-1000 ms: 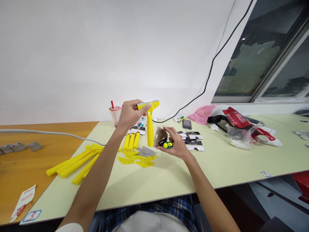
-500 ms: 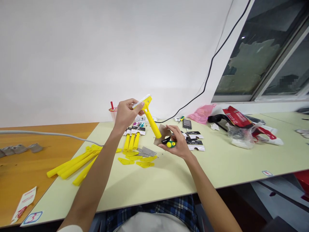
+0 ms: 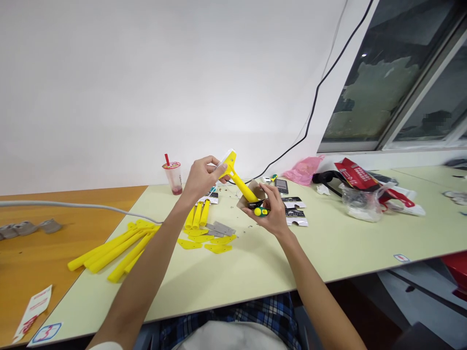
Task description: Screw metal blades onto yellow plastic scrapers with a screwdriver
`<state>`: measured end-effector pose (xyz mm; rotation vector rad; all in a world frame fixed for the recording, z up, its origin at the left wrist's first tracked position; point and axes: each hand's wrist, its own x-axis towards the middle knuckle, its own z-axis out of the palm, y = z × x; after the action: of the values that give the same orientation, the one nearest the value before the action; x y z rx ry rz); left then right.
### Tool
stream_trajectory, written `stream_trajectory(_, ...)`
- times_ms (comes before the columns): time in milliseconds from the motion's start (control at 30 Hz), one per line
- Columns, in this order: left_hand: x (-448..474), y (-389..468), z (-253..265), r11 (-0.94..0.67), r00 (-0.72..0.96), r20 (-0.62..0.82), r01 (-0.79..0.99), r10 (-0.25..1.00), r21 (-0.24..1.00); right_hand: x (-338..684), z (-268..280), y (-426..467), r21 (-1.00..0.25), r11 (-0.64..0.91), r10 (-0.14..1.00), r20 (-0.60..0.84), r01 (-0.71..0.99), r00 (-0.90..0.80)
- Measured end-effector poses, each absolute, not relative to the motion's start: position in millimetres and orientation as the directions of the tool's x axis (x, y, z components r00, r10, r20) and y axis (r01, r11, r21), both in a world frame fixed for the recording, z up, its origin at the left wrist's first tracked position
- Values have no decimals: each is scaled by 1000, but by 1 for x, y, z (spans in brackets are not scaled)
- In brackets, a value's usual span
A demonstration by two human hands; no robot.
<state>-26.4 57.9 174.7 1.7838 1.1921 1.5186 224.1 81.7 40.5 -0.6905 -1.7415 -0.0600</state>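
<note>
My left hand [image 3: 206, 177] grips a yellow scraper [image 3: 241, 185] by its wide head, which has a clear or white strip along its edge. The handle slants down to the right, its end inside the opening of a cardboard sleeve [image 3: 254, 185]. My right hand [image 3: 273, 211] is wrapped round this sleeve and also keeps a green-and-yellow screwdriver [image 3: 261, 212] against the palm. Below lie grey blades [image 3: 223, 228] and several flat yellow plates [image 3: 218, 248]. Beside them, yellow scrapers [image 3: 197, 215] rest with black-and-white sleeves on their heads.
Several yellow scraper handles [image 3: 116, 249] are piled at left under a grey cable [image 3: 80, 205]. A drink cup [image 3: 173, 177] stands near the wall. Black-and-white sleeves [image 3: 296, 215] lie right of my hand. Plastic bags [image 3: 363, 201] and a pink bag [image 3: 303, 170] sit farther right.
The scraper has moved right and slightly down with my left hand, and its handle end has gone into the sleeve's opening. My right hand keeps its hold on the sleeve and screwdriver.
</note>
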Motion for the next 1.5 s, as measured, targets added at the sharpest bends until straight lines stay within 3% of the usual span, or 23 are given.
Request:
stream_trajectory(700, -24, 62, 171, -518, 21, 531, 256, 847, 816, 224, 36, 95, -529, 772, 557, 830, 352, 25)
stream_trajectory(867, -26, 62, 172, -543, 49, 546, 210, 837, 813, 224, 32, 100, -686, 678, 678, 722, 264, 138)
stream_trajectory(1033, -23, 60, 173, -562, 77, 558, 184, 826, 807, 220, 33, 101, -847, 527, 810, 527, 74, 258)
stream_trajectory(1333, -22, 58, 173, -571, 77, 567, 179, 820, 801, 218, 46, 93, -917, 393, 900, 368, -72, 235)
stream_trajectory(1500, -22, 58, 173, -583, 52, 583, 162, 811, 797, 217, 46, 91, -933, 361, 917, 355, 2, 181)
